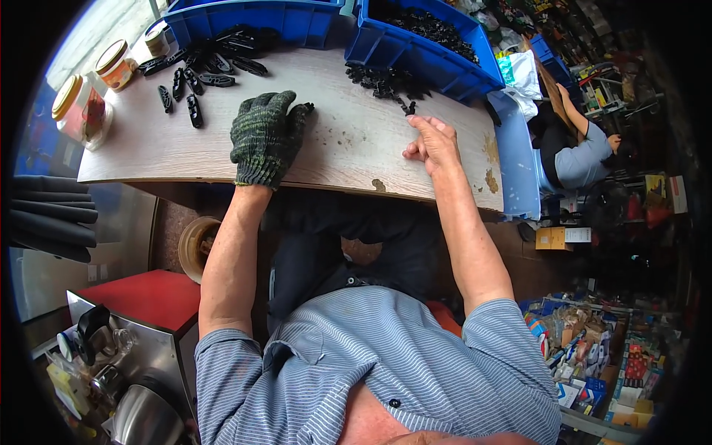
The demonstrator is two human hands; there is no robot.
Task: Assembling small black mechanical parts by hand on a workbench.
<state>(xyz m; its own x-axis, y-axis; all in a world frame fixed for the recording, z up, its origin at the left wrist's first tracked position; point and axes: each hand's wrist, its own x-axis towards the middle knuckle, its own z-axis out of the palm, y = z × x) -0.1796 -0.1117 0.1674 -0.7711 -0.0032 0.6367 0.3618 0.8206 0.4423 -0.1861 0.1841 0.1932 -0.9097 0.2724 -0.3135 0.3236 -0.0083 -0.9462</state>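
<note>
My left hand (265,139) wears a dark green knitted glove. Its fingers are closed on a black plastic part (310,107), of which only a small end shows past the fingertips. My bare right hand (435,142) rests over the right half of the table, index finger stretched out and thumb apart from it. That fingertip is at a small black plastic piece (409,109), just in front of a loose heap of small black pieces (377,80). Beyond the glove lie several long black plastic parts (194,110), in front of a larger pile of them (236,46).
Two blue bins stand at the table's far side, a left bin (256,24) and a right bin (415,55) full of small black pieces. Lidded jars (83,107) line the left edge. Another person (578,159) is at the right, beyond a light blue container (517,159).
</note>
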